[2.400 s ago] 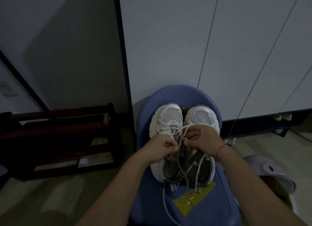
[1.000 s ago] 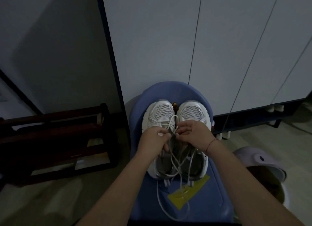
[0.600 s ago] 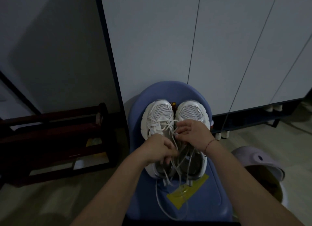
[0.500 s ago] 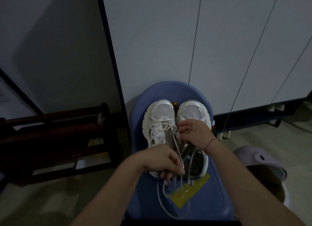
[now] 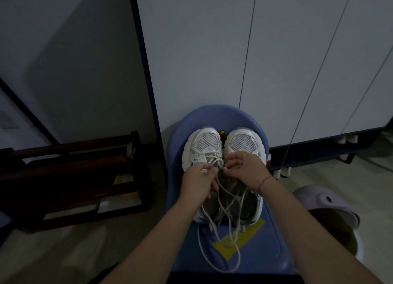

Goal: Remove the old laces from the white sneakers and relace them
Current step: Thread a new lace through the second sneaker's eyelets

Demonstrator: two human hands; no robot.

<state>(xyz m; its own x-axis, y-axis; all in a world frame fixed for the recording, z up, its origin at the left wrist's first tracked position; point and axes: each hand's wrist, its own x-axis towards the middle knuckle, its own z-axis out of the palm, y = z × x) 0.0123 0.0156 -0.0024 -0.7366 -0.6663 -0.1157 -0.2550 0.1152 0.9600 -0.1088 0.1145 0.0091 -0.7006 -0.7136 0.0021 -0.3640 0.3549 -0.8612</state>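
Pale cabinet doors (image 5: pixel 212 50) are filling the upper half of the frame, with a dark wooden rack (image 5: pixel 74 177) standing on the floor at the left. A blue plastic stool (image 5: pixel 274 241) is sitting at the lower centre, pushed up against the cabinet. It is carrying the pair of white sneakers side by side, toes pointing toward the doors. The left sneaker (image 5: pixel 207 141) and the right sneaker (image 5: pixel 244 142) are lying close together, almost touching along their inner edges.

White laces (image 5: pixel 212 159) are still crossing the front eyelets of the left sneaker. Loose strands are trailing back over both shoe openings and looping down onto the stool seat. There they are lying across a yellow tape patch (image 5: pixel 251 239).

Both forearms are reaching in from the bottom of the frame. The left hand (image 5: pixel 200 181) is hovering over the middle of the left sneaker, its grip clamped on a lace strand between thumb and forefinger. The right hand (image 5: pixel 244 171) is resting over the tongue of the right sneaker, and its curled fingers are pinching the laces where they are gathering between the two shoes. A thin red bracelet (image 5: pixel 263 181) is circling the right wrist. A lilac lidded bin (image 5: pixel 319 201) is standing on the floor at the lower right.
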